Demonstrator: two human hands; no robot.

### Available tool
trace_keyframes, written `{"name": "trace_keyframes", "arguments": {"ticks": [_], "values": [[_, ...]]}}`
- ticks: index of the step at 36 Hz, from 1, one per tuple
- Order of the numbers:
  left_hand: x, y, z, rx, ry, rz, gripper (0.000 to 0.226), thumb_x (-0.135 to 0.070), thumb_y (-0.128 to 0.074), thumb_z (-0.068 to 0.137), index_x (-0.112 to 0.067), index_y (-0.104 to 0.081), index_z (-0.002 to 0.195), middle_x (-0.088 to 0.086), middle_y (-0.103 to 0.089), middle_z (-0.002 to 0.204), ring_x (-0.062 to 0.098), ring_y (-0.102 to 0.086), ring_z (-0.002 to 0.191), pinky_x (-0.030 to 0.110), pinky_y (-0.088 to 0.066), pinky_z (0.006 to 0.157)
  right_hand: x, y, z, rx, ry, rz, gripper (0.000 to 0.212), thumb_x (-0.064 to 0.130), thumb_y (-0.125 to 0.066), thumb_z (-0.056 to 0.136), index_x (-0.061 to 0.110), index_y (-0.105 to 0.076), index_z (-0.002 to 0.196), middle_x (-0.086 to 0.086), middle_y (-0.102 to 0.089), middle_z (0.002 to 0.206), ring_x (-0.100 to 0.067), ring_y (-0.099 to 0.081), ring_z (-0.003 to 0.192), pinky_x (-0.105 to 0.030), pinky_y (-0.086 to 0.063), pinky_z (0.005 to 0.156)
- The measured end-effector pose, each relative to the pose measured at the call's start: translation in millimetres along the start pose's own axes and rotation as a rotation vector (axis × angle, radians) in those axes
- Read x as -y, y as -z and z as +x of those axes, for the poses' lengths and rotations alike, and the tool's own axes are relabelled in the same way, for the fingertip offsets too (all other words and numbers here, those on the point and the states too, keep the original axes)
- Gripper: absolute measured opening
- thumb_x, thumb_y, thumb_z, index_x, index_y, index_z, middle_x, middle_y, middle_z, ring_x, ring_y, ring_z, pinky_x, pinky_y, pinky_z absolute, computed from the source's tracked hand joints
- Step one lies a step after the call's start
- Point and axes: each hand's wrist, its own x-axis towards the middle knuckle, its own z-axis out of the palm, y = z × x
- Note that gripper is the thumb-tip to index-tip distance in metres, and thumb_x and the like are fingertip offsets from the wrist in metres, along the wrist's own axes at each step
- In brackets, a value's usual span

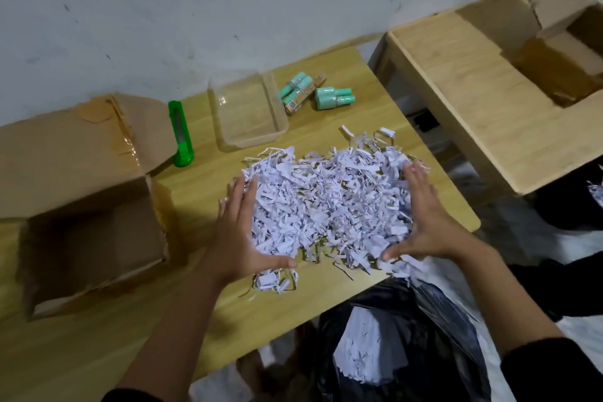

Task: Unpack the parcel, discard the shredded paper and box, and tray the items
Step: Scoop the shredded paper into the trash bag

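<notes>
A heap of white shredded paper lies on the wooden table. My left hand presses flat against the heap's left side, fingers straight. On the heap's right side my right hand does the same. An opened cardboard box lies on its side at the left, its inside bare. At the back stands a clear plastic tray, with nothing in it. Right of the tray lie several small mint-green bottles and a gold packet.
A green box cutter lies between the box and the tray. A black rubbish bag with shredded paper inside hangs open below the table's near edge. A second wooden table at the right carries another open cardboard box.
</notes>
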Motion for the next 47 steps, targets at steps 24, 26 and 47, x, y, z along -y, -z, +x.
{"name": "trace_keyframes", "arguments": {"ticks": [24, 26, 47], "values": [[-32, -25, 42, 0.013, -0.2, -0.017, 0.108, -0.071, -0.064, 0.063, -0.039, -0.004, 0.147, -0.017, -0.013, 0.152, 0.002, -0.013, 0.138, 0.033, -0.019, 0.111, 54, -23, 44, 0.042, 0.303, 0.165, 0.135, 0.051, -0.084, 0.054, 0.04, 0.016, 0.144, 0.014, 0.015, 0.157, -0.012, 0.012, 0.146, -0.042, -0.013, 0.117], [-33, -24, 43, 0.031, -0.189, -0.049, 0.103, -0.059, -0.07, 0.068, -0.038, -0.007, 0.147, -0.019, -0.015, 0.147, -0.004, -0.012, 0.133, 0.03, -0.019, 0.108, 55, -21, 45, 0.049, 0.291, 0.182, 0.132, 0.049, -0.085, 0.056, 0.041, 0.012, 0.145, 0.012, 0.01, 0.158, -0.012, 0.008, 0.146, -0.038, -0.014, 0.115], [-32, -11, 53, 0.184, -0.163, 0.209, 0.084, -0.018, -0.071, 0.079, -0.029, -0.02, 0.145, 0.003, -0.032, 0.135, 0.024, -0.039, 0.122, 0.04, -0.041, 0.099, 96, -27, 28, -0.062, 0.006, 0.025, 0.08, 0.004, -0.074, 0.07, 0.02, -0.031, 0.137, -0.011, -0.025, 0.145, -0.029, -0.043, 0.115, -0.027, -0.034, 0.073]]}}
